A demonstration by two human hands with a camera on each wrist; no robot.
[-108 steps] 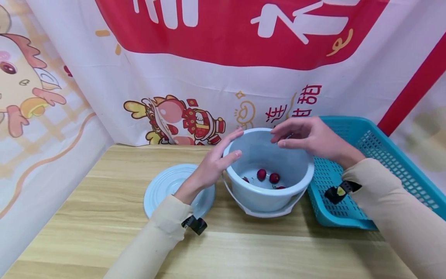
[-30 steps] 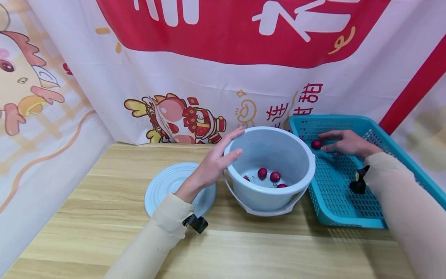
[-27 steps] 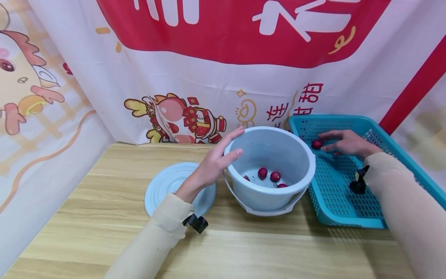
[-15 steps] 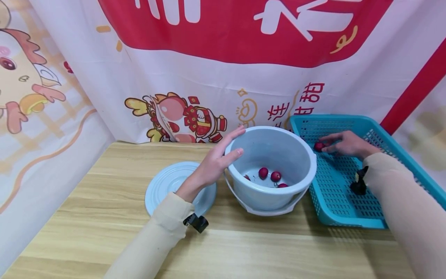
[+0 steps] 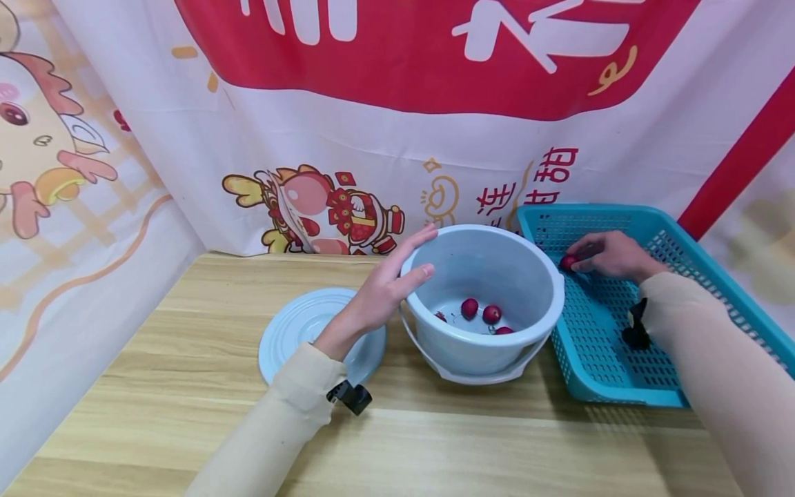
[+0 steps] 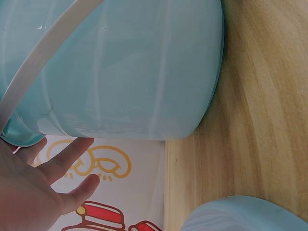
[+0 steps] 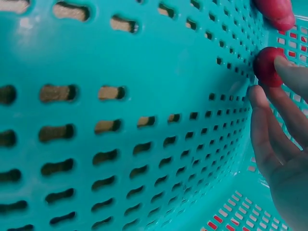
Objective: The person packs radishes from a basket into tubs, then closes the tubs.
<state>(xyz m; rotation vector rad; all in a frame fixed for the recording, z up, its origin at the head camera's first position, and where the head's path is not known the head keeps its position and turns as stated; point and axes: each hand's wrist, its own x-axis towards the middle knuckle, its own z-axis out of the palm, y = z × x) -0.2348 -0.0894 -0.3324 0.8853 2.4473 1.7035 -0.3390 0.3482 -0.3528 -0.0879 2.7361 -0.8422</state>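
My left hand rests with straight fingers against the left rim of the pale blue bucket. In the left wrist view, its fingers lie beside the bucket wall. Inside the bucket are several small round dark red fruits. My right hand reaches into the teal perforated basket and pinches a dark red fruit between thumb and fingers. The right wrist view shows the thumb on that fruit, with another red thing partly cut off above it.
A pale blue round lid lies on the wooden table, left of the bucket and partly under the left forearm. The bucket's handle hangs down in front. A printed cloth hangs behind the table.
From above the bucket, my right hand has moved right into the basket. Its fingers have closed in on the fruit, which has shifted slightly. My left hand stays at the rim.
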